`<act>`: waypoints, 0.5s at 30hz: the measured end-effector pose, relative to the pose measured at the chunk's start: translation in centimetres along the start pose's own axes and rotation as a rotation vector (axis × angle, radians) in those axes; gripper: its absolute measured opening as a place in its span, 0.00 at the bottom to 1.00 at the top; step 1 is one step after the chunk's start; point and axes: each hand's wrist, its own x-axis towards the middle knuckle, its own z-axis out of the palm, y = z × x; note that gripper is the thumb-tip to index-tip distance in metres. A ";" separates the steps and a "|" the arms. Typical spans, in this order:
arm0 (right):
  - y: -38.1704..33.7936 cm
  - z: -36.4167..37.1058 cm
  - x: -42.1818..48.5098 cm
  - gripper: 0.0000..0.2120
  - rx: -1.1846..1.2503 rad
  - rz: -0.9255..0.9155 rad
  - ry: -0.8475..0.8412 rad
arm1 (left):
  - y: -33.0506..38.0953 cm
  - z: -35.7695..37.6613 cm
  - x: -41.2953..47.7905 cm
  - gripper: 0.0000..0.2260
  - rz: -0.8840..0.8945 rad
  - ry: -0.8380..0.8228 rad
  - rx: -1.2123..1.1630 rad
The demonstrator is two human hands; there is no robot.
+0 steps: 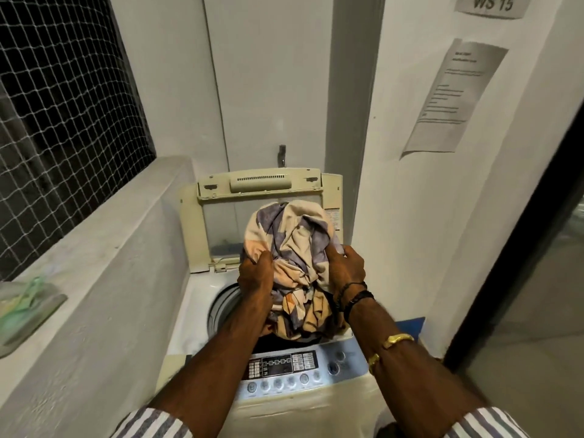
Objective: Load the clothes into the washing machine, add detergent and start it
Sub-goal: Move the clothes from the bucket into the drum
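Note:
A bundle of cream, peach and purple patterned cloth (292,248) hangs over the open drum (221,305) of a top-loading washing machine (196,311). My left hand (255,275) grips the bundle's left side and my right hand (347,270) grips its right side. The cloth's lower end reaches down into the drum opening. The machine's lid (218,216) stands upright at the back. The control panel (284,371) with its buttons lies at the near edge, between my forearms. No detergent is visible.
A grey concrete ledge (94,263) runs along the left, below a netted window (63,121). A pale green object (25,308) lies on the ledge at far left. White walls close in behind and right, with a tap (281,154) and taped paper notices (455,96).

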 end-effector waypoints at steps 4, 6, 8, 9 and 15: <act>1.4 1.9 2.3 0.14 -0.082 -0.009 -0.081 | -2.1 0.4 2.0 0.19 -0.058 0.046 -0.010; 2.3 3.0 3.6 0.14 -0.137 -0.027 -0.129 | -2.9 0.7 2.8 0.19 -0.103 0.086 -0.021; 3.2 4.0 4.7 0.13 -0.178 -0.037 -0.173 | -3.9 0.7 3.6 0.20 -0.145 0.098 -0.067; 3.6 4.5 5.3 0.12 -0.194 -0.038 -0.195 | -4.5 0.7 3.9 0.19 -0.163 0.101 -0.096; 5.9 6.1 6.0 0.14 -0.304 -0.037 -0.297 | -16.4 1.6 14.6 0.24 -0.338 0.103 -0.097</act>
